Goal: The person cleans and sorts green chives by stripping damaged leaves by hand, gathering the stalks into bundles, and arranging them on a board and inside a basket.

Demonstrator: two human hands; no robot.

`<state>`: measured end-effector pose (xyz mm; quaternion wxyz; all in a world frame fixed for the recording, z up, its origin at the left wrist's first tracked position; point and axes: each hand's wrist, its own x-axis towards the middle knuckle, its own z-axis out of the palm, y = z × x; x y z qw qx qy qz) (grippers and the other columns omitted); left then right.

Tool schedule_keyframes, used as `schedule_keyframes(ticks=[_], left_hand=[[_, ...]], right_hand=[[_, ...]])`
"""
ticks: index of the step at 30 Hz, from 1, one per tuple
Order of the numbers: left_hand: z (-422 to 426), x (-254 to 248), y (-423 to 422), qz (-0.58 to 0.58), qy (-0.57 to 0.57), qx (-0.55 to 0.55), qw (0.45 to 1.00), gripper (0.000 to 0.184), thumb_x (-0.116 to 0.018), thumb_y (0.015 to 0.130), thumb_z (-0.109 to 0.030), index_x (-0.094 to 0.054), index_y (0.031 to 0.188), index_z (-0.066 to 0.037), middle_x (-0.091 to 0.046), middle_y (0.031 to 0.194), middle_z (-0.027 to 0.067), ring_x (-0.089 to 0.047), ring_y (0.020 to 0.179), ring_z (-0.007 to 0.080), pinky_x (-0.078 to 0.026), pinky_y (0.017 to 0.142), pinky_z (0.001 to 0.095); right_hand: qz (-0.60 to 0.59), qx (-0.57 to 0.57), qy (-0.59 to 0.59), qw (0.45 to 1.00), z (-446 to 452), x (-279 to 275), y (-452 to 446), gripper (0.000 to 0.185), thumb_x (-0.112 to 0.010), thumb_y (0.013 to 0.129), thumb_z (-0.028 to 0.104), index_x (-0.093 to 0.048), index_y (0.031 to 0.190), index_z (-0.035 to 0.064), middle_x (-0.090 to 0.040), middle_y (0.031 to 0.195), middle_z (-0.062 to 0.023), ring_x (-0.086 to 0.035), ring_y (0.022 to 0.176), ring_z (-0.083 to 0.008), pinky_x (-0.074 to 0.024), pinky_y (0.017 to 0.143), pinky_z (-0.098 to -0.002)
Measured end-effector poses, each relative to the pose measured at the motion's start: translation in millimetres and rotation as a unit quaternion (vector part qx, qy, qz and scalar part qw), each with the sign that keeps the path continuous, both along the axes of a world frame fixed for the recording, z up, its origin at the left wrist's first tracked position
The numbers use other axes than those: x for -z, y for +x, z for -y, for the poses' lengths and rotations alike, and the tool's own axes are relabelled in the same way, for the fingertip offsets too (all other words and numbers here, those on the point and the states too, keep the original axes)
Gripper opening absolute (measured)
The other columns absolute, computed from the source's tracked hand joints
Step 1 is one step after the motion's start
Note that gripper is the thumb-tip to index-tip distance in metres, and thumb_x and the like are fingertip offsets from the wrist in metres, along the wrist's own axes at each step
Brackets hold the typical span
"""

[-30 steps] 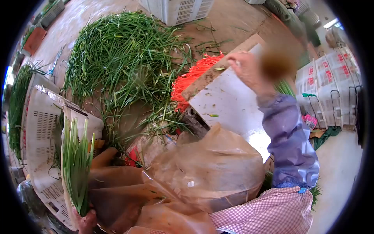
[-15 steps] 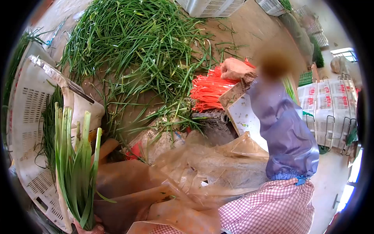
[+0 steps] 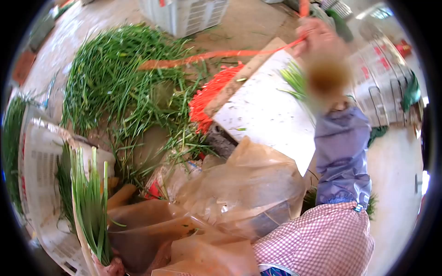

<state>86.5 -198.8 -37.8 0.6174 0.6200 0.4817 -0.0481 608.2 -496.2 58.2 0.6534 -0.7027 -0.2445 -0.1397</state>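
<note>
1. At the lower left, the left hand (image 3: 109,267) grips the stalks (image 3: 92,207) near their lower end. The fingers are closed around them, though the frame edge cuts off part of the hand. The stalks stand nearly upright above the fingers, beside the left crate (image 3: 41,161).
2. At the upper right, the right hand (image 3: 322,41) is raised, fingers closed on the orange strip (image 3: 221,54). A brown blur covers the wrist area.
3. The strip runs leftward from the fingers, across the view of the white surface's (image 3: 267,110) far corner, to the green heap (image 3: 124,78). Whether its end touches the heap cannot be told.
4. Loose greens (image 3: 293,79) lie on the surface, near the right hand.
5. Red ties (image 3: 212,96) are bunched beside the surface's wooden edge, well apart from both hands.
6. Brown plastic (image 3: 239,184) lies between the stalks and the right sleeve (image 3: 341,156).
</note>
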Motion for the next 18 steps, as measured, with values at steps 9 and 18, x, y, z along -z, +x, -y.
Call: schedule_keyframes(ticks=[9,18], left_hand=[[6.1,-2.4,12.0,0.014,0.024,0.004,1.0,0.024,-0.066,0.08,-0.014,-0.056,0.098,-0.003,-0.047,0.055,-0.0002,-0.038,0.039,0.0075,-0.03,0.035,0.0226],[15.3,-8.5,30.5,-0.003,0.039,-0.007,0.999,0.025,-0.065,0.081,-0.016,-0.053,0.1,-0.004,-0.043,0.052,-0.0002,-0.035,0.036,0.0079,-0.029,0.033,0.0229]], right_hand=[[-0.019,0.142,-0.463,0.875,107.3,171.7,9.4,0.019,-0.064,0.081,0.023,-0.058,0.083,0.0056,-0.061,0.067,-0.0181,-0.06,0.068,-0.0379,-0.0472,0.062,-0.0441],[0.055,0.206,-0.629,0.747,225.2,152.8,78.7,0.1,-0.076,0.064,0.045,-0.022,0.144,0.02,-0.026,0.144,-0.017,-0.019,0.134,-0.0405,-0.0176,0.106,-0.0587]])
